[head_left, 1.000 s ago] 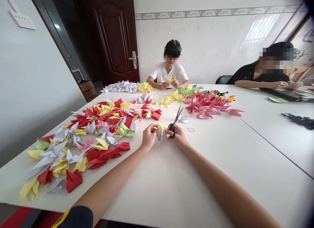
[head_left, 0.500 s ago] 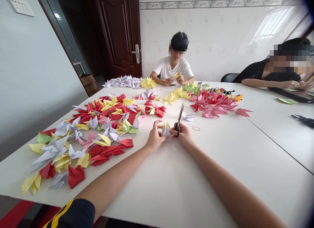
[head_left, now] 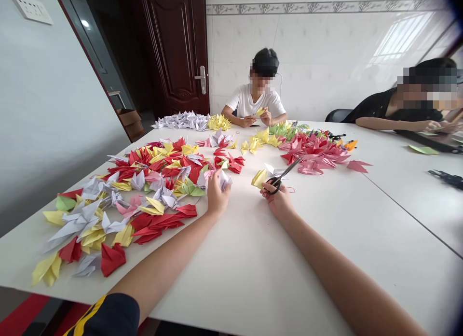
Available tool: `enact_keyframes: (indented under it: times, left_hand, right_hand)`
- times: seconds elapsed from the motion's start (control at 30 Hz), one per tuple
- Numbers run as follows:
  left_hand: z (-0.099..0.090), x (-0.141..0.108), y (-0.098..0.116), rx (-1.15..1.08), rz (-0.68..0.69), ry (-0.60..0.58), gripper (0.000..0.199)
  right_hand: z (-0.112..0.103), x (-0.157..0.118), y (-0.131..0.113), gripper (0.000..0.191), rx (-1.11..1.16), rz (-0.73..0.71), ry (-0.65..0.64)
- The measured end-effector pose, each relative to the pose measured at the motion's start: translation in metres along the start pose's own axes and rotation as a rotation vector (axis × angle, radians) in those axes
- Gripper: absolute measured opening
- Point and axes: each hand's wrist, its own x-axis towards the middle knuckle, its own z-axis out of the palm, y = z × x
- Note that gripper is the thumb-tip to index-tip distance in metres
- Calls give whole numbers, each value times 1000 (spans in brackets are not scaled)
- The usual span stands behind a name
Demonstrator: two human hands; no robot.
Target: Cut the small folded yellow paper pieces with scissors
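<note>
My left hand (head_left: 217, 196) is closed round a white folded paper piece (head_left: 224, 180) at the right edge of a large pile of folded papers in red, yellow, white, green and pink (head_left: 159, 157). My right hand (head_left: 277, 196) holds black-handled scissors (head_left: 285, 175), their blades pointing up and to the right. A yellow folded paper piece (head_left: 259, 178) is at the fingertips of that same hand. Just behind the scissors a white folded piece (head_left: 274, 171) lies on the white table (head_left: 231, 278).
A pink and red paper pile (head_left: 314, 150) lies at the back right. Across the table a person in white (head_left: 255, 102) holds yellow paper. A person in black (head_left: 383, 106) leans over the right side. A dark object (head_left: 446, 178) lies near the right edge.
My hands have moved apart. The left has gone left with the white piece, the right has gone right with the yellow piece, and the scissors have tilted over to the right.
</note>
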Motion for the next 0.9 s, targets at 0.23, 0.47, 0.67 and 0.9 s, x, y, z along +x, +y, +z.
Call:
enact_keyframes:
  times: [0.23, 0.47, 0.67, 0.9]
  left_hand:
    - [4, -19, 19, -107, 137, -300, 32]
    - [8, -19, 17, -154, 82, -431, 22]
    - [8, -19, 13, -247, -40, -503, 45]
    - [8, -20, 15, -61, 80, -491, 14]
  right_hand:
    - [7, -11, -2, 32, -241, -66, -191]
    - [7, -13, -2, 34, -307, -65, -280]
    - [6, -13, -1, 36, -256, -9, -275]
    - [4, -12, 1, 38, -206, 32, -281]
